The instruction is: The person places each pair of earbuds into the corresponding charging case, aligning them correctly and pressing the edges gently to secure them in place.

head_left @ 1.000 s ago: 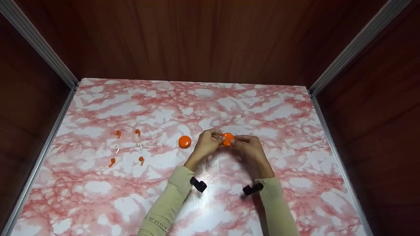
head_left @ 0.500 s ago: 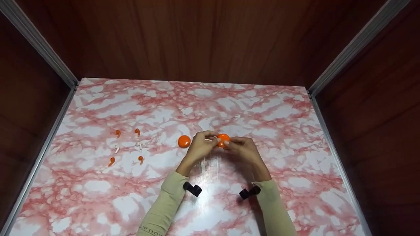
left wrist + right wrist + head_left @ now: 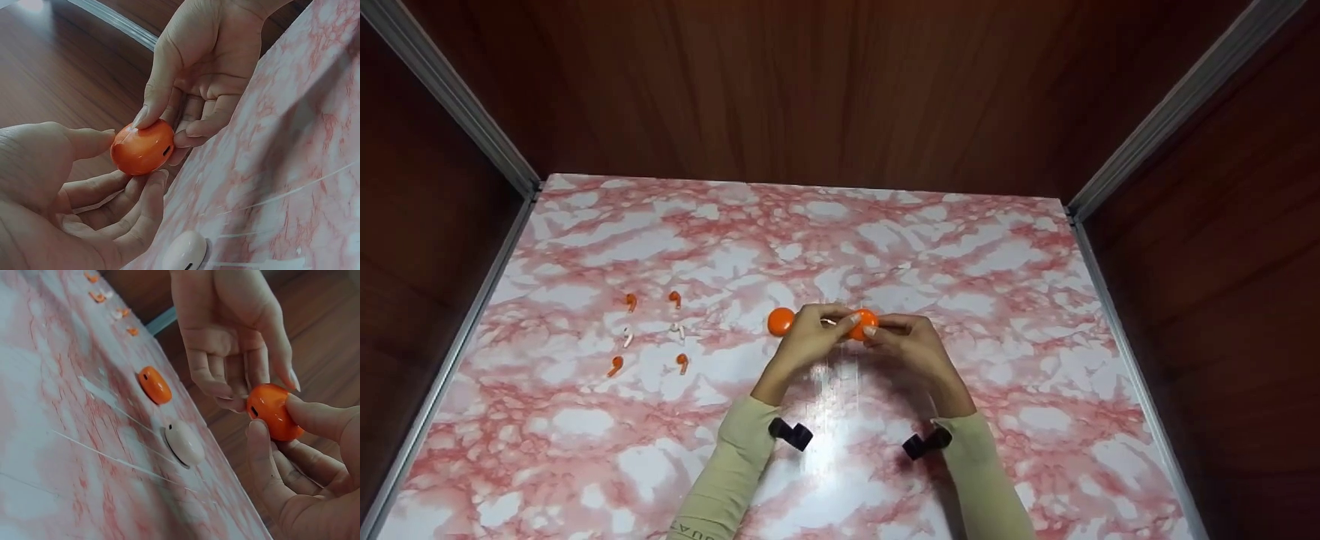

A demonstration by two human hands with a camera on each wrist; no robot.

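Both hands hold an orange earbud charging case (image 3: pixel 864 324) up over the table. In the left wrist view, the left hand (image 3: pixel 73 191) has its thumb tip at one edge of the case (image 3: pixel 140 151) and fingers beneath it. The right hand (image 3: pixel 315 461) pinches the case (image 3: pixel 273 410) between thumb and fingers. A dark port shows on its side, and the lid looks closed. On the table below sits a white earbud case (image 3: pixel 184 443), mostly hidden by the left hand (image 3: pixel 810 337) in the head view. A second orange case (image 3: pixel 781 322) lies just left of that hand.
At the left of the marbled table (image 3: pixel 585 450) lie several loose earbuds: orange ones such as this orange earbud (image 3: pixel 675 300), and two white, including one white earbud (image 3: pixel 628 337). Dark wood panels (image 3: pixel 840 90) with metal edge strips enclose the table's back and sides.
Both hands have shifted left with the orange case, so the left hand now comes right beside the second orange case. The loose earbuds stay in place.
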